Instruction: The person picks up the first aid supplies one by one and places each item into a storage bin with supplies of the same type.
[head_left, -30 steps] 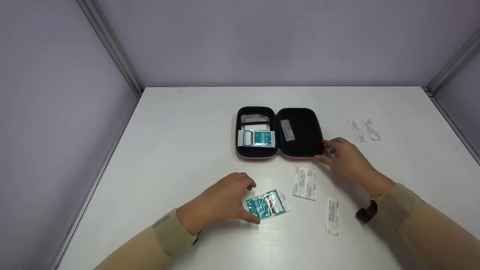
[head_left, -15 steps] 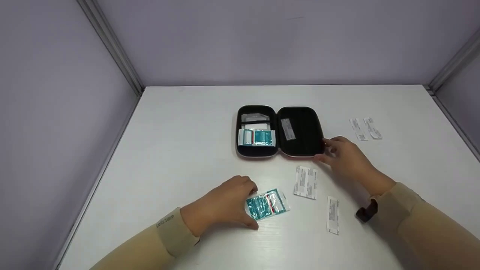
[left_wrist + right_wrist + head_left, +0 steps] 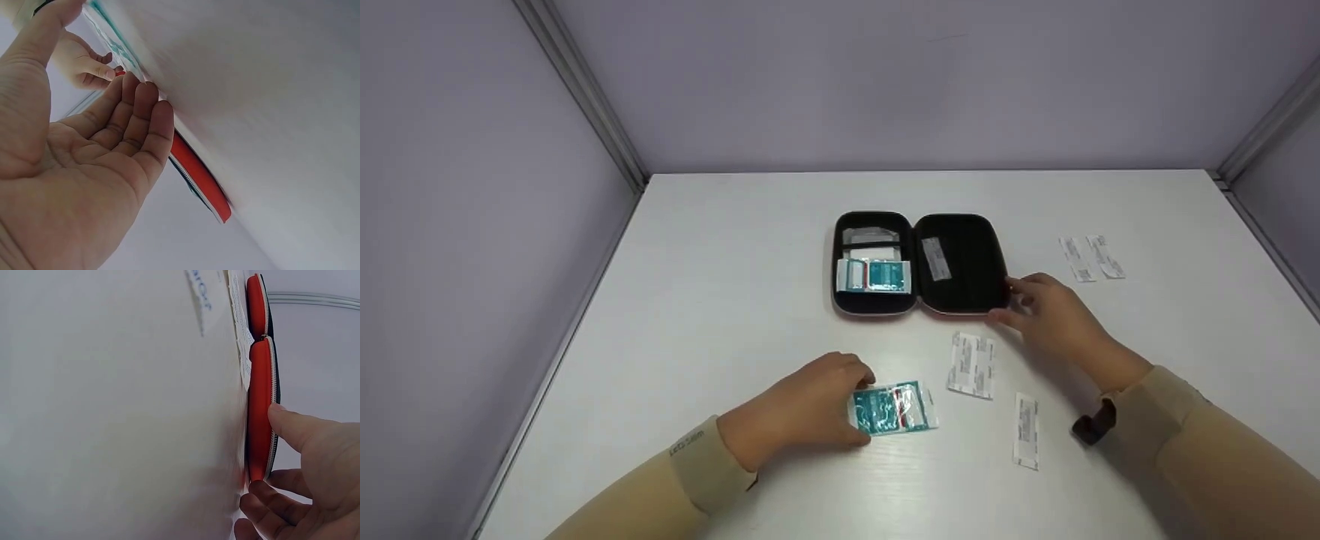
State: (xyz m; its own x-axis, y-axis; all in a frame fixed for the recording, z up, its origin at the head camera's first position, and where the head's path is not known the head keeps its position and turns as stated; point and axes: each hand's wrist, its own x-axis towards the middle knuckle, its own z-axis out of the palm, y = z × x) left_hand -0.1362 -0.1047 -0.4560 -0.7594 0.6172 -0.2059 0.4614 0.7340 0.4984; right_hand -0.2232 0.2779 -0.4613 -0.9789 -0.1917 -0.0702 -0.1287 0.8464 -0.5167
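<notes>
My left hand [image 3: 810, 401] spans the left end of a teal-and-white plastic packet [image 3: 892, 409] lying on the table, thumb at the near edge and fingers at the far edge. In the left wrist view this packet [image 3: 115, 42] shows almost edge-on, beyond the curled fingers. A zip case [image 3: 964, 289], black inside and red outside, lies spread flat behind it. With thumb and index finger, my right hand [image 3: 1054, 319] grips the near right corner of its lid. The right wrist view has the thumb on the zip of the red case [image 3: 260, 410]. A similar teal packet [image 3: 885, 276] lies in the left half.
White paper-wrapped pieces lie near the case: a wider one [image 3: 971, 366] in front, a narrow strip [image 3: 1026, 431] closer, and two strips [image 3: 1104, 257] at right. Another strip [image 3: 936, 259] lies inside the lid. Wall panels [image 3: 885, 90] border the white table [image 3: 720, 247].
The left hand has closed in on the packet's edges, and the packet has turned slightly, lying straighter. The right hand has stayed at the case's corner.
</notes>
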